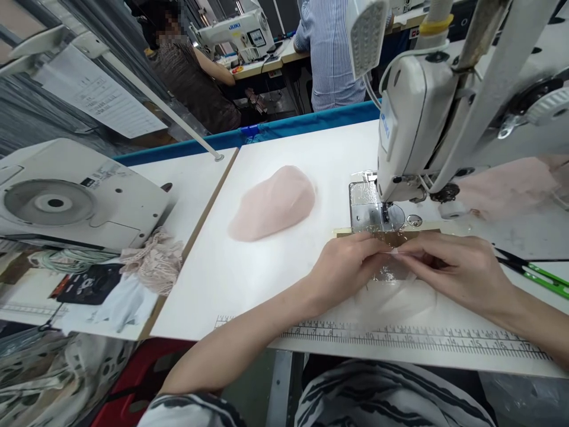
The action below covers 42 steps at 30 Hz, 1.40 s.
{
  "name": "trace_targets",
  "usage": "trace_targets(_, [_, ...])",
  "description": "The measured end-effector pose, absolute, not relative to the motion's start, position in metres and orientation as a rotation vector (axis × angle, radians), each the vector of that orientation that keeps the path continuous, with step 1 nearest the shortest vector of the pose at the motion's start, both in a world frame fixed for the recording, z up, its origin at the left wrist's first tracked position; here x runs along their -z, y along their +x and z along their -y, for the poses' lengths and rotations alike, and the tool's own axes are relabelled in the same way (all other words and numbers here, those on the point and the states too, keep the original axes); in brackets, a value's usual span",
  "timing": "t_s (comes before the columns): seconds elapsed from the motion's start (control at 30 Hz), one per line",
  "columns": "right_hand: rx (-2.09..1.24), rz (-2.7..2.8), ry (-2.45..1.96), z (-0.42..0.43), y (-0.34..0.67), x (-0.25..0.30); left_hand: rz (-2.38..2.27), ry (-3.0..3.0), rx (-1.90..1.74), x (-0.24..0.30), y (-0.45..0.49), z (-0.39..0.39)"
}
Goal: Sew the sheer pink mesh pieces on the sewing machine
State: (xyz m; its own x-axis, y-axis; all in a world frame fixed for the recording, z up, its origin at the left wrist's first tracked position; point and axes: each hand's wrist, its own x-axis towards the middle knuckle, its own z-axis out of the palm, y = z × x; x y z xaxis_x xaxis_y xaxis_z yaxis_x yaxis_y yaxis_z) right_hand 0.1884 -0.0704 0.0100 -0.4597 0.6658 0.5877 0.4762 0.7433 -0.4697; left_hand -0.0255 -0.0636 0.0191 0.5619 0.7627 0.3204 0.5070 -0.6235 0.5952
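My left hand [344, 267] and my right hand [462, 270] meet just in front of the sewing machine's metal needle plate [363, 207]. Both are closed, fingertips pinched together on the edge of a sheer, pale fabric piece [400, 305] that drapes toward the table's front edge. The pinched edge itself is mostly covered by my fingers. Above them stands the white sewing machine head [404, 124], with its presser foot [386, 212] over the plate. To the left, a sheer pink fabric piece [278, 204] lies flat on the white table [213, 279].
A green-and-black cutting tool [540, 274] lies right of my right hand. More pink fabric [507, 187] rests under the machine arm. A printed ruler [400, 338] runs along the front edge. At left are another machine [80, 196] and a yarn bundle [155, 261]. Two people sit beyond.
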Motion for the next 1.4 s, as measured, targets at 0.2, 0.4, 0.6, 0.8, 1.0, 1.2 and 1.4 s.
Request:
trace_targets(0.2, [-0.357,2.132,-0.917,0.0709,0.1879,-0.0086,-1.005,2.538,-1.066,-0.0084,-0.0275,0.0637])
trace_targets(0.4, [-0.362,2.173,-0.896,0.0730,0.1898,-0.0054,-1.007,2.609,-1.096,-0.0086,-0.0281,0.0627])
trace_targets(0.6, [-0.368,2.238,-0.815,0.0731,0.1902,-0.0058,-0.989,2.640,-1.077,-0.0114,-0.0278,0.0632])
trace_targets(0.8, [-0.421,2.255,-0.836,0.0707,0.1897,-0.0064,-0.982,2.715,-1.112,-0.0127,-0.0271,0.0624])
trace_targets(1.0, [-0.443,2.251,-0.819,0.0722,0.1911,-0.0061,-0.975,2.728,-1.140,-0.0135,-0.0260,0.0616])
trace_targets(1.2, [-0.456,2.204,-0.858,0.0717,0.1905,-0.0054,-0.993,2.733,-1.108,-0.0104,-0.0268,0.0612])
trace_targets(1.4, [-0.335,2.203,-0.840,0.0724,0.1905,-0.0059,-0.979,2.728,-1.118,-0.0105,-0.0274,0.0617])
